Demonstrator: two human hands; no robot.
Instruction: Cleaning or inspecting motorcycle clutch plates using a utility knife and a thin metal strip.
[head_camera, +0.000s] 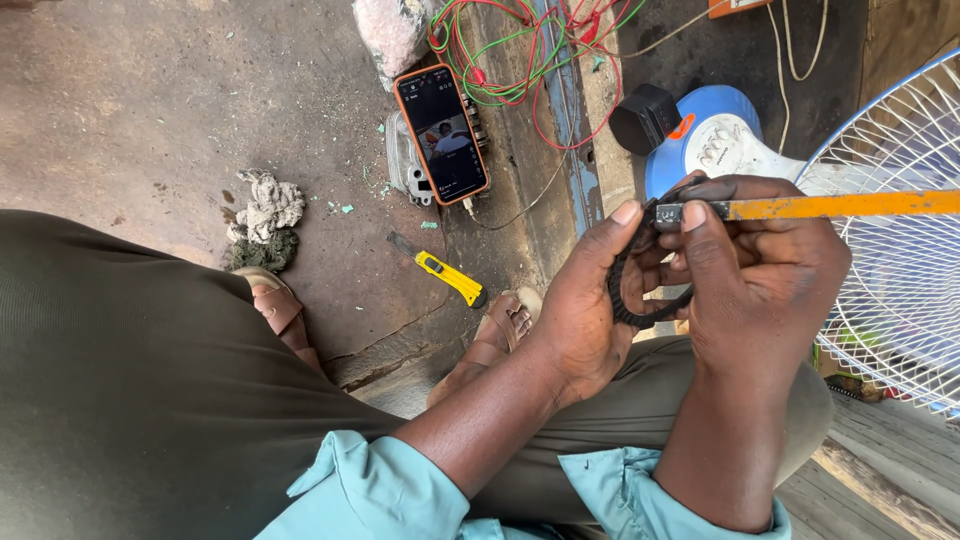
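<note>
My left hand (580, 300) grips a black ring-shaped part (628, 292) with a ribbed edge, held above my knees. My right hand (760, 270) holds an orange hacksaw blade (840, 205) that reaches out to the right edge of the view; its dark near end rests against the top of the black ring under my right thumb. Both hands touch at the ring. Most of the ring is hidden by my fingers.
A yellow utility knife (445, 272) lies on the concrete floor by my sandalled feet. A phone in an orange case (442, 133) leans on a grey metal part. A rag (263, 215), tangled red and green wires (520, 55), a blue-and-white fan base (715, 140) and a white fan grille (900, 290) surround me.
</note>
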